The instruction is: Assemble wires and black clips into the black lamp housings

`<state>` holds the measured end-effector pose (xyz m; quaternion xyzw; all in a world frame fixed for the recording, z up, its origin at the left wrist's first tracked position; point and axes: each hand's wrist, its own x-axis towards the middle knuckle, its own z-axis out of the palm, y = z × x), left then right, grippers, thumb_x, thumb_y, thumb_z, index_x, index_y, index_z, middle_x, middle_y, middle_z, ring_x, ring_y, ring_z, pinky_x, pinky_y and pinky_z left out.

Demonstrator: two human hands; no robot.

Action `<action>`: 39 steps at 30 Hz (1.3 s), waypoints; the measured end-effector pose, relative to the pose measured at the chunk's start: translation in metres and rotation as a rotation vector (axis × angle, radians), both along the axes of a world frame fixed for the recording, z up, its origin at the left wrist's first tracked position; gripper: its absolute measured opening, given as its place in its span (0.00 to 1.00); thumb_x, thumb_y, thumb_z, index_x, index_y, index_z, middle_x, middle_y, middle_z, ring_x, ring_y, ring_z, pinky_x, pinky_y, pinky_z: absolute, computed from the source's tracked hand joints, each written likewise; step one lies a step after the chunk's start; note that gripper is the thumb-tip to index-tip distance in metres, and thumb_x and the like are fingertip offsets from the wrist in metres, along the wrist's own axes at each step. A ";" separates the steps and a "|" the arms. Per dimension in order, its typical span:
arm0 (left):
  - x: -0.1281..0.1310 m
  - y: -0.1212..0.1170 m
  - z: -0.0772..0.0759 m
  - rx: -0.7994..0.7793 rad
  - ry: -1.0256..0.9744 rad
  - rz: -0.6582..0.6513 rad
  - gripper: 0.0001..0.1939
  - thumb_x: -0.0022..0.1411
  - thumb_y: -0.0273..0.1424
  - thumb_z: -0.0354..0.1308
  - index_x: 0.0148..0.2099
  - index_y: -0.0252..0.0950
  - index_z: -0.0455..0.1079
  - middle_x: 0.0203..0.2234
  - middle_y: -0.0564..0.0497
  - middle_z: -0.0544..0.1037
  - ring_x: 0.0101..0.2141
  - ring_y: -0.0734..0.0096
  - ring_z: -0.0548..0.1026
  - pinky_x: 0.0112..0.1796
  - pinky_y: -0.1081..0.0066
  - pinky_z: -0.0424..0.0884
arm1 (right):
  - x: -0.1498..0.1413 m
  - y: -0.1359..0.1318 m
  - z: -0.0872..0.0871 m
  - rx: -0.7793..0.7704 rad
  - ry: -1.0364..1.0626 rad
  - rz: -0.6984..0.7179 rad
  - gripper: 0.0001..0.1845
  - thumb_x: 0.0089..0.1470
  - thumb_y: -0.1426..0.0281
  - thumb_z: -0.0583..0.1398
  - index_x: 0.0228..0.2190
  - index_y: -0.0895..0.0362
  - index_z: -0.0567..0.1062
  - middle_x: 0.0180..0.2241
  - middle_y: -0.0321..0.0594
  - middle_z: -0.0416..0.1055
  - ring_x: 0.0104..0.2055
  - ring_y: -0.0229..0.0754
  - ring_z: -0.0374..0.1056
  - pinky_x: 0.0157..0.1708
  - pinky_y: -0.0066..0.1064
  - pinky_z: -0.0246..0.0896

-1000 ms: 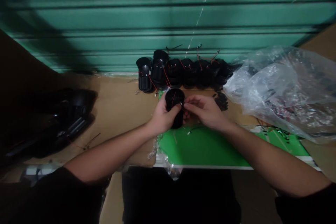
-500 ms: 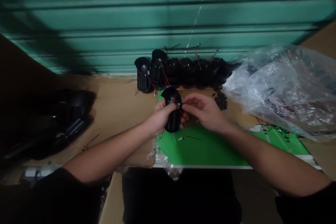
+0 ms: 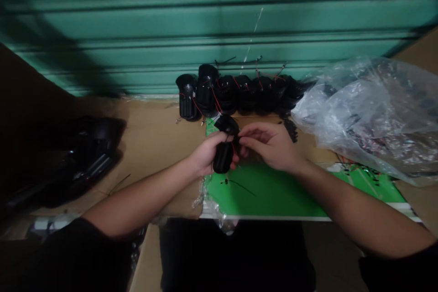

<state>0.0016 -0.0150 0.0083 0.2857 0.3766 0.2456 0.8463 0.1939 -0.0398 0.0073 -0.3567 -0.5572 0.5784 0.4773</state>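
Observation:
My left hand [image 3: 208, 154] is closed around a glossy black plastic housing [image 3: 223, 159], thumb across its front. The housing has a curved top and a ribbed lower half, and stands tilted above the green board [image 3: 267, 196]. A thin red wire runs along its right side. My right hand [image 3: 268, 146] pinches with thumb and forefinger at the housing's right edge; what lies between the fingertips is too small to make out. Below the housing hangs a small connector [image 3: 226, 182] with a thin black tail over the green surface.
Several similar black housings [image 3: 187, 98] with red wires line the back by the green corrugated wall [image 3: 137, 23]. A clear plastic bag [image 3: 362, 109] of wired parts lies right, loose wires [image 3: 359, 169] below it. Small black pieces [image 3: 290, 131] sit behind my right hand. Larger black parts [image 3: 92, 146] lie left on cardboard [image 3: 153, 132].
The housing has turned in my left hand, showing a narrower side. The connector below it has swung left, its tail now slanting downward. My right hand stays pinched at the edge.

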 end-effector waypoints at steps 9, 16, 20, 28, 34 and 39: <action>-0.002 0.000 0.002 0.018 0.019 -0.049 0.16 0.55 0.38 0.57 0.41 0.31 0.65 0.23 0.49 0.73 0.19 0.71 0.72 0.19 0.72 0.71 | 0.005 0.004 0.002 0.003 -0.051 0.040 0.12 0.60 0.67 0.72 0.41 0.61 0.81 0.28 0.40 0.77 0.28 0.37 0.75 0.31 0.25 0.74; -0.003 -0.001 -0.001 0.009 0.015 -0.047 0.18 0.54 0.39 0.60 0.42 0.32 0.64 0.23 0.50 0.73 0.19 0.71 0.73 0.19 0.72 0.71 | 0.009 0.003 0.009 -0.011 -0.099 0.071 0.13 0.62 0.64 0.72 0.40 0.61 0.80 0.28 0.40 0.76 0.29 0.38 0.75 0.32 0.28 0.73; -0.006 0.000 -0.005 -0.035 0.042 -0.095 0.21 0.53 0.42 0.61 0.42 0.32 0.66 0.23 0.49 0.73 0.18 0.72 0.71 0.17 0.73 0.69 | 0.013 0.004 0.013 -0.016 -0.119 0.119 0.13 0.63 0.63 0.71 0.40 0.61 0.79 0.28 0.40 0.76 0.29 0.38 0.73 0.31 0.27 0.71; -0.010 0.002 -0.009 -0.083 0.004 -0.143 0.22 0.50 0.44 0.62 0.40 0.34 0.65 0.20 0.51 0.71 0.17 0.73 0.69 0.14 0.75 0.65 | 0.018 0.001 0.018 0.035 -0.148 0.175 0.10 0.64 0.65 0.70 0.40 0.60 0.79 0.31 0.40 0.75 0.29 0.36 0.72 0.32 0.27 0.70; -0.011 0.003 -0.008 -0.080 -0.068 -0.185 0.20 0.55 0.43 0.59 0.42 0.33 0.65 0.19 0.51 0.71 0.16 0.74 0.68 0.15 0.77 0.64 | 0.018 0.000 0.023 0.036 -0.165 0.150 0.14 0.63 0.62 0.70 0.39 0.60 0.79 0.29 0.40 0.74 0.28 0.37 0.72 0.30 0.27 0.70; -0.008 0.002 -0.006 -0.071 0.007 -0.144 0.20 0.52 0.42 0.61 0.40 0.34 0.62 0.20 0.50 0.72 0.16 0.70 0.70 0.14 0.73 0.66 | 0.017 0.000 0.018 0.030 -0.229 0.126 0.14 0.63 0.61 0.70 0.40 0.60 0.80 0.29 0.40 0.75 0.28 0.36 0.72 0.30 0.26 0.69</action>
